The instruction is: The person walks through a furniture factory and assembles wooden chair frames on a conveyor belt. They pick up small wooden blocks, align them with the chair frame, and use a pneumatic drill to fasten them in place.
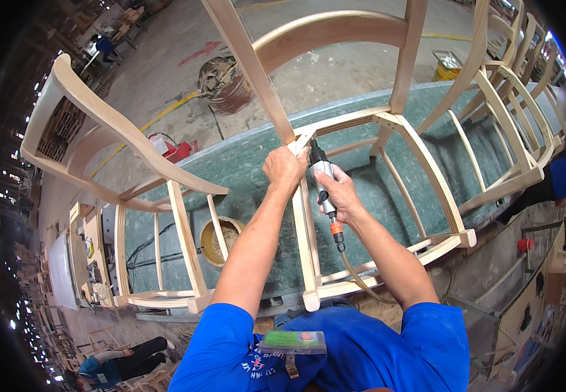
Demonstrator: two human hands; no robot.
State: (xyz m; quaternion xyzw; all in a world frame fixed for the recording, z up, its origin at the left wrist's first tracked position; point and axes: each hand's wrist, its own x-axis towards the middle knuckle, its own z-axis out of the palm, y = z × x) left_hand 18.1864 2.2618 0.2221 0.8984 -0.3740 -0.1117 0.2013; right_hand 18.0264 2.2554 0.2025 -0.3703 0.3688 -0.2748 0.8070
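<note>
Left hand [285, 167] clenches the bare wooden chair frame [387, 124] lying mid-bench [243, 163]; right hand [339, 194] grips a pneumatic tool [324, 186], tip hidden; round bench hole [221, 240] holds indistinct sawdust

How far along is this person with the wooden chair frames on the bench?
Done: three bare chair frames stand assembled on the green bench. In hand: the left hand steadies the middle frame while the right hand presses an air tool at its corner joint. Left: none has a seat.
</note>
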